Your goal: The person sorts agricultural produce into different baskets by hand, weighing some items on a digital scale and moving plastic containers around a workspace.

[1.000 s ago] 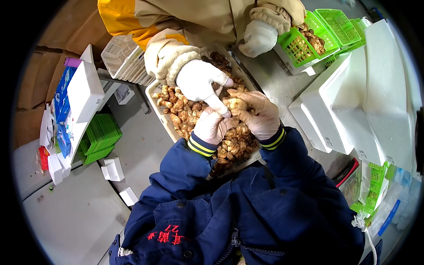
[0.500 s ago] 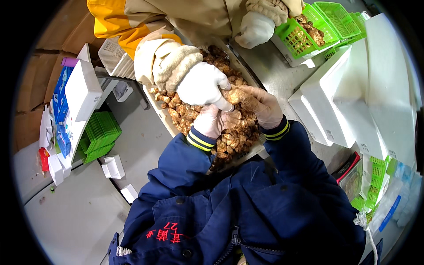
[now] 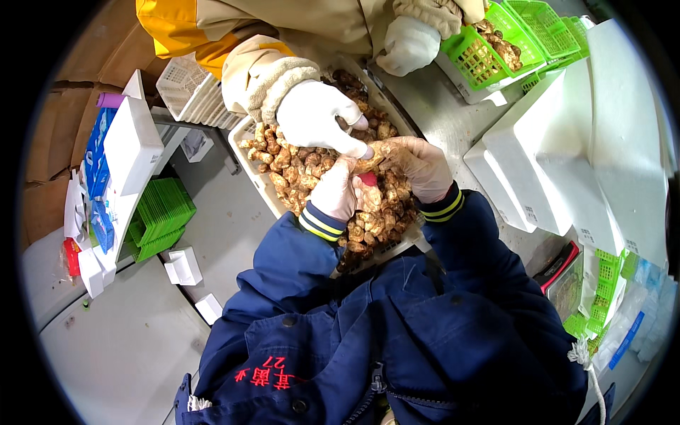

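Note:
A pale crate (image 3: 263,185) full of brown, knobbly mushrooms (image 3: 283,170) lies in front of me. Above it, my right hand (image 3: 425,170), in a thin see-through glove, pinches a mushroom (image 3: 383,154). My left hand (image 3: 336,193), gloved alike, is closed close beside that mushroom's left end. A small red thing (image 3: 369,179) shows at my left fingertips; its kind is not clear. From the far side, a co-worker's white-gloved hand (image 3: 319,119) reaches over the crate, its fingertips by the same mushroom. The co-worker's other gloved hand (image 3: 409,47) rests farther back.
Green baskets (image 3: 489,57), one holding mushrooms, stand at the far right. White foam boxes (image 3: 567,142) are stacked along the right side. At the left are nested white baskets (image 3: 191,88), a stack of green trays (image 3: 161,216) and a small white box (image 3: 183,267).
The co-worker's near hand has drawn back up and left, uncovering more mushrooms. The red thing now shows at my left fingertips. My right hand has shifted only slightly.

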The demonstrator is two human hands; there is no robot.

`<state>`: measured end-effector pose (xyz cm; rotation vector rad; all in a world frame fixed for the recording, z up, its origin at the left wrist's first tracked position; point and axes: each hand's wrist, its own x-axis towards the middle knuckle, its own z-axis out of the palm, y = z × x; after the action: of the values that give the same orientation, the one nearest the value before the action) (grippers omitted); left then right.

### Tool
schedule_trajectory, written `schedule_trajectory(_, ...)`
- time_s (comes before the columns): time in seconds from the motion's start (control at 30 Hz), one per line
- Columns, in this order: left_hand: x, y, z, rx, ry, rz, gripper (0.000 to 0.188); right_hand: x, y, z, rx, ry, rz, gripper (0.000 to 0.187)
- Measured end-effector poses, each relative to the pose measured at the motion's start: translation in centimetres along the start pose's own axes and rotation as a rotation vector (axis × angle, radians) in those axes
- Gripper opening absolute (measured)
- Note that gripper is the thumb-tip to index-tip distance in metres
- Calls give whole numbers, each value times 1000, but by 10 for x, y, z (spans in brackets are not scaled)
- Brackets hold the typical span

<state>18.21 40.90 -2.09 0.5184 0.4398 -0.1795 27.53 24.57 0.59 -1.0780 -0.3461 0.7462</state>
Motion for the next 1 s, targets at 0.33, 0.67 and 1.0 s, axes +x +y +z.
schedule_trajectory(0.33,0,4,13,79,66,41,38,-6,-5,4,-177,26,-53,47)
schedule_trajectory(0.67,-7,1,18,157,175,75,36,-6,-12,17,-212,47,90,34)
schedule_trajectory(1.0,-26,11,19,99,-43,-85,52,-9,-8,32,-188,167,-3,31)
